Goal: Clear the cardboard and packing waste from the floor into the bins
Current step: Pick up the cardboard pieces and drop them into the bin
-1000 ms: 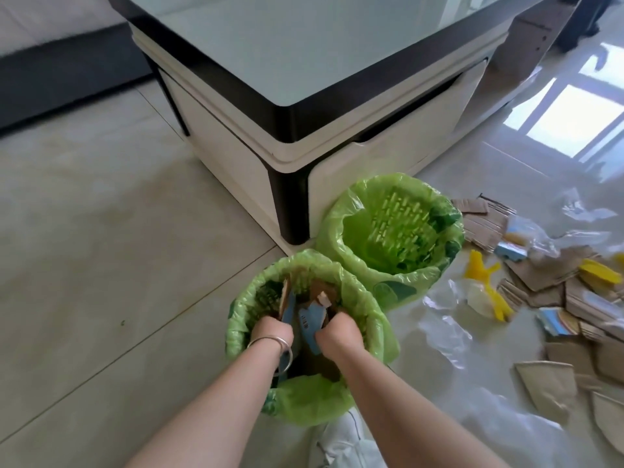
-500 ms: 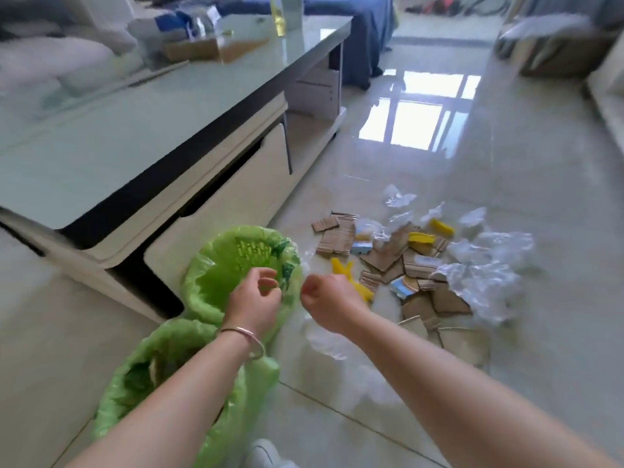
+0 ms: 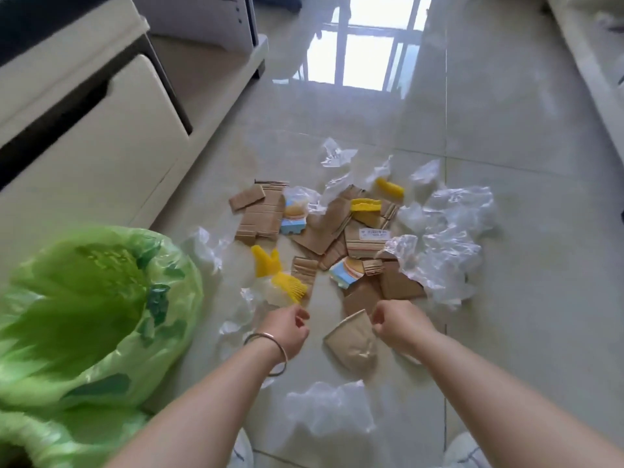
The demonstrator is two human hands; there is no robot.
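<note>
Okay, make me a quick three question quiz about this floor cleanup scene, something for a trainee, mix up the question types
1. True or false: both hands are holding cardboard.
2. Which lies nearest the right hand? A) tan cardboard piece B) yellow comb C) green-lined bin
3. Which wrist wears the bracelet?

Key
1. False: the left hand and the right are loosely curled, apparently empty.
2. A
3. Left

Bare forearms — thin bangle (image 3: pixel 266 352), white shoes (image 3: pixel 467 450)

I hold both arms out in front of me. My left hand (image 3: pixel 287 327) and my right hand (image 3: pixel 398 324) are curled, not gripping anything.
</note>
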